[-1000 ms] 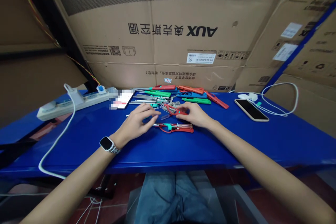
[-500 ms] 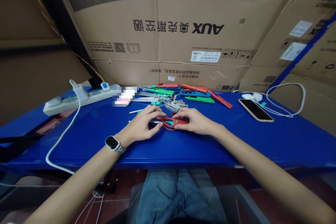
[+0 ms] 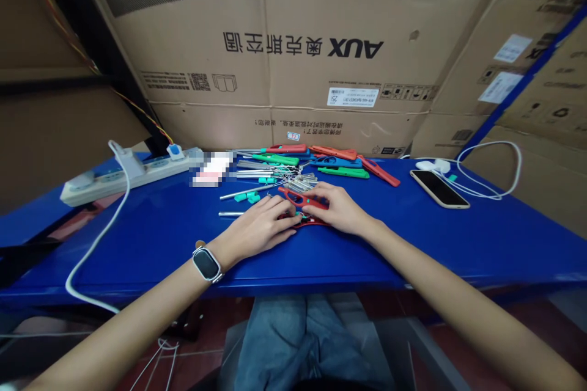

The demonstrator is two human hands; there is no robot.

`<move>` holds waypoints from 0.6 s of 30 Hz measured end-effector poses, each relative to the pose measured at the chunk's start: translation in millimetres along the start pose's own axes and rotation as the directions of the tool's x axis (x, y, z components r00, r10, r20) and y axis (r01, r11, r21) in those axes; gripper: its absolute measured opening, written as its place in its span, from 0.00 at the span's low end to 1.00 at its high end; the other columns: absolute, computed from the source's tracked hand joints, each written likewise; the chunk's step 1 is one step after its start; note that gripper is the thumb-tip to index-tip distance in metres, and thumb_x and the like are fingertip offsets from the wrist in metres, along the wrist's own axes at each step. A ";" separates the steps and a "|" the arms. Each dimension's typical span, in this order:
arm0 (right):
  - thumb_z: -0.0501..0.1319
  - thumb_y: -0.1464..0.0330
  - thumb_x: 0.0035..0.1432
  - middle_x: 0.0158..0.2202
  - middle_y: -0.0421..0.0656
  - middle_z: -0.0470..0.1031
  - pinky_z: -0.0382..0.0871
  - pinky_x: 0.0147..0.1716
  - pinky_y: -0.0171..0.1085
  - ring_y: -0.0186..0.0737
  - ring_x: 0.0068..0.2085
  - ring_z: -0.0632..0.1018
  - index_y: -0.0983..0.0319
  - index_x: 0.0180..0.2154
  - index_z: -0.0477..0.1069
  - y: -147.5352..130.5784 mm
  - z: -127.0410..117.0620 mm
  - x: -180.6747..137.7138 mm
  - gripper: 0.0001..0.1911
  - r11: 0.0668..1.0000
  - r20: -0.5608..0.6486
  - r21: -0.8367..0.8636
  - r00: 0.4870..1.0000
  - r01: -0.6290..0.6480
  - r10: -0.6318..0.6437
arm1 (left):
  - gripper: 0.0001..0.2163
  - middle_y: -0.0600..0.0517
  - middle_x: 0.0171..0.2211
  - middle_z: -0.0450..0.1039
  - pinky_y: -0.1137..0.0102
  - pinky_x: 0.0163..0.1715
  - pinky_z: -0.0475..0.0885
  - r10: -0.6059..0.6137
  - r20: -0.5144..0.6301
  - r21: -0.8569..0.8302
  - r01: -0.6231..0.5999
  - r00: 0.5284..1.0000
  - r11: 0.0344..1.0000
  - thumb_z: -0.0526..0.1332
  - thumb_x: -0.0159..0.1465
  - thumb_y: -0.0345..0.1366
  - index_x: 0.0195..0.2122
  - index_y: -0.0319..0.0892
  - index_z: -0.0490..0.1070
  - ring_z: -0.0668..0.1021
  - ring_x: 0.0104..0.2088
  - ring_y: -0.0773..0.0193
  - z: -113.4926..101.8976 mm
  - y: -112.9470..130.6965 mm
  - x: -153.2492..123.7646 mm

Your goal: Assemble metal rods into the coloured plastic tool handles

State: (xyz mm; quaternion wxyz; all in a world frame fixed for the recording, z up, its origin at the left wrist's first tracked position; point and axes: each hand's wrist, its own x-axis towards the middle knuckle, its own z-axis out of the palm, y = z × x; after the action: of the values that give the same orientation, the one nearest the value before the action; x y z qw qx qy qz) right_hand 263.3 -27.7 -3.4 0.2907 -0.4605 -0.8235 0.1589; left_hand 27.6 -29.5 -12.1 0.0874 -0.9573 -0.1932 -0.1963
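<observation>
My right hand (image 3: 343, 211) pinches a red lighter half-shell (image 3: 296, 197) with a trigger-guard loop, lifted off its mate. Just below it lies the other red half (image 3: 312, 223), with small teal and white parts inside, partly hidden by fingers. My left hand (image 3: 257, 226) curls its fingertips over that lower half. A silver tube (image 3: 229, 214) sticks out to the left beneath the left hand. Beyond the hand lie another metal tube (image 3: 236, 193) and loose teal plastic pieces (image 3: 247, 197).
Behind my hands lie several red, blue and green lighter shells (image 3: 337, 161), metal tubes and a pile of small wired silver parts (image 3: 300, 181). A power strip (image 3: 123, 174) stands left. A phone (image 3: 440, 188) and white cable lie right. Cardboard (image 3: 293, 73) closes off the back.
The red lighter's two halves have come apart, the upper one in my right hand. My left hand has moved right and nearer to me, uncovering the teal pieces. The view has shifted slightly.
</observation>
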 end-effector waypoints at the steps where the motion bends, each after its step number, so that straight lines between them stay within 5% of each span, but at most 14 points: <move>1: 0.63 0.63 0.62 0.42 0.46 0.75 0.69 0.43 0.40 0.40 0.41 0.77 0.63 0.50 0.76 -0.8 2.1 -0.3 0.17 1.000 -0.001 -0.010 1.000 0.000 0.000 | 0.13 0.44 0.46 0.72 0.60 0.46 0.70 0.000 0.002 -0.001 0.000 1.000 1.000 0.54 0.72 0.37 0.52 0.43 0.74 0.72 0.44 0.56 0.3 -0.3 0.3; 18: 0.63 0.64 0.62 0.42 0.46 0.74 0.69 0.45 0.40 0.41 0.43 0.76 0.63 0.51 0.76 -5.1 0.9 -3.7 0.16 0.997 0.007 0.021 0.998 0.069 -0.069 | 0.13 0.45 0.44 0.72 0.62 0.42 0.70 0.010 0.022 0.013 -0.010 1.000 1.000 0.51 0.73 0.34 0.50 0.41 0.75 0.72 0.42 0.57 0.7 2.5 -0.7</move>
State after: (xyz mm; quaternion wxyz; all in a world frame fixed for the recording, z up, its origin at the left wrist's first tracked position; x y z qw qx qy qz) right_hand 260.8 -33.5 -2.6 0.2977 -0.4283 -0.8382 0.1590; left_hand 28.3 -31.9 -13.2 0.0926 -0.9598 -0.1908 -0.1840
